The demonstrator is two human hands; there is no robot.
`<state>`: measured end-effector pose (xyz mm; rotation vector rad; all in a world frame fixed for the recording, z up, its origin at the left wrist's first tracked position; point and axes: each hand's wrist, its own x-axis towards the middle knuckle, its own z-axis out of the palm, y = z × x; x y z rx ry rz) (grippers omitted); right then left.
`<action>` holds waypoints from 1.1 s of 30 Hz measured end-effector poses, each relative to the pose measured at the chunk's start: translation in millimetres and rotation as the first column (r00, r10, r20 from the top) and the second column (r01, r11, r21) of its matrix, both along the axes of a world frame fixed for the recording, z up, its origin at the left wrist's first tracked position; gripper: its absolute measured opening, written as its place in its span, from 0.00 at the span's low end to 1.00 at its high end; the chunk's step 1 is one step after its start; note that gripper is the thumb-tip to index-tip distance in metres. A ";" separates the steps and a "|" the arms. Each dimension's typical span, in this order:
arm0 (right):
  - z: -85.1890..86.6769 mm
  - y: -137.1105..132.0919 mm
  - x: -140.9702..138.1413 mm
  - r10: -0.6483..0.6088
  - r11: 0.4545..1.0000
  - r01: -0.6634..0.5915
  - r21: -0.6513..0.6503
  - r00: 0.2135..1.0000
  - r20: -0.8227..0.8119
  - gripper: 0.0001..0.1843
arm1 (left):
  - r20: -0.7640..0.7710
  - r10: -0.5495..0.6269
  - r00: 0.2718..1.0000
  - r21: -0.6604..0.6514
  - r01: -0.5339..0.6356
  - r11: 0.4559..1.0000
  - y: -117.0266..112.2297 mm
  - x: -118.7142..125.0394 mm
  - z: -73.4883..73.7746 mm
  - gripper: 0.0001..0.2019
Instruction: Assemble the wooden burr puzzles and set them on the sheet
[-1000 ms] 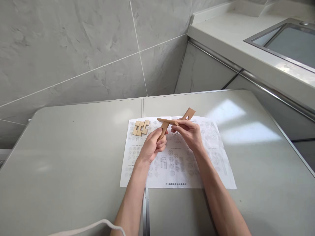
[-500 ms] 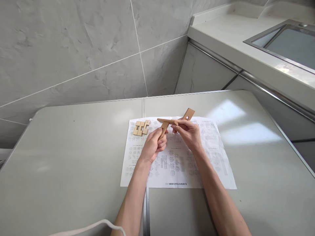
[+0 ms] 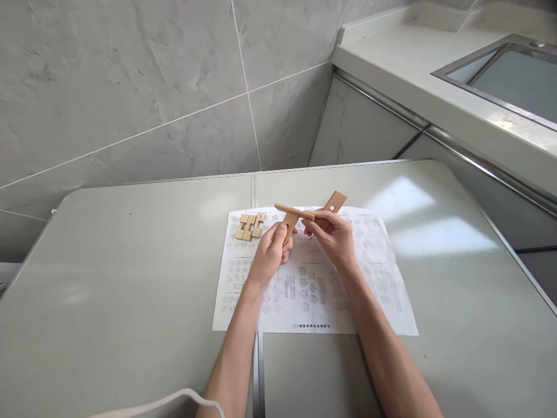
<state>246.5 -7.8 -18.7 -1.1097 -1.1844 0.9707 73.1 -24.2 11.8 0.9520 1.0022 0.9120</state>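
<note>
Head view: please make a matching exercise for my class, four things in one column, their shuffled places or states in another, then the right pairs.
1. left hand
2. small wooden blocks
3. printed sheet
4. white cord

A. near the picture's bottom edge
B. on the sheet's upper left part
C. gripping a wooden strip
D. spread on the table

Pairs: 1-C, 2-B, 3-D, 4-A

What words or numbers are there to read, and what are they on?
"(二)": ends the upside-down heading on the white printed paper sheet; its other characters are too small to read surely.
Too small: the sheet's remaining print.
Too blurred: a faint mark on the rightmost pale, notched wooden block.
None seen: the flat brown wooden piece with a hole.
</note>
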 end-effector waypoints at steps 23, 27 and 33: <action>-10.8 -3.3 -9.7 -0.227 0.969 0.215 0.123 0.970 0.088 0.08 | 0.069 0.110 0.992 -0.004 -0.110 0.994 -2.8 9.7 -6.2 0.21; -9.1 -4.3 -9.0 -0.249 0.963 0.230 0.138 0.957 0.147 0.08 | 0.078 0.131 0.988 -0.016 -0.130 0.991 -3.8 13.9 -6.6 0.21; -8.4 -4.4 -9.7 -0.276 0.952 0.245 0.184 0.947 0.167 0.06 | 0.092 0.175 0.980 -0.045 -0.171 0.984 -6.1 19.1 -7.1 0.23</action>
